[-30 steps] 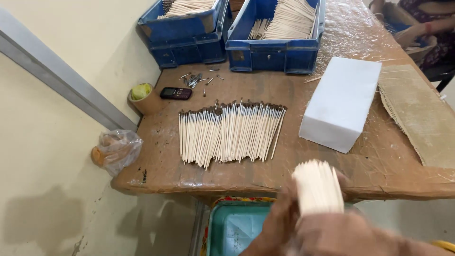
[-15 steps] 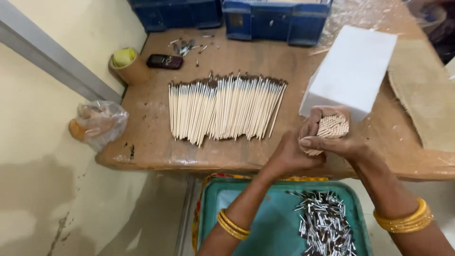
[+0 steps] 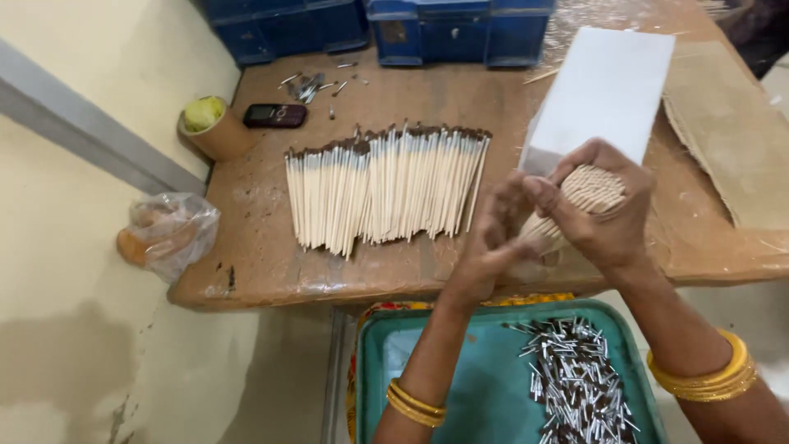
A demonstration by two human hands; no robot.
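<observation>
1. A bundle of thin pale sticks (image 3: 585,196) is being held on end above the front edge of the wooden table (image 3: 263,247), just in front of the white block (image 3: 604,94), its round face of stick ends pointing up toward the camera.
2. The right hand (image 3: 604,218) is wrapping around the top of the bundle, its fingers curled tight over the far side and its thumb pressing across the near side.
3. The left hand (image 3: 497,238) is gripping the bundle's lower part from the left, fingers held together and bent around the sticks.
4. Gold bangles (image 3: 703,374) are sitting on both wrists.
5. A row of dark-tipped sticks (image 3: 382,189) is lying flat on the table to the left of the hands, apart from them.
6. Below the table edge, a teal tray (image 3: 427,362) is holding a heap of small metal tubes (image 3: 575,382) under the forearms.
7. Blue crates (image 3: 460,29) are standing at the table's far side, with a dark phone (image 3: 275,115) and a roll of tape (image 3: 209,127) near the wall.
8. A sheet of brown cardboard (image 3: 727,131) is lying to the right of the white block, and a clear plastic bag (image 3: 168,234) is hanging off the table's left corner.
</observation>
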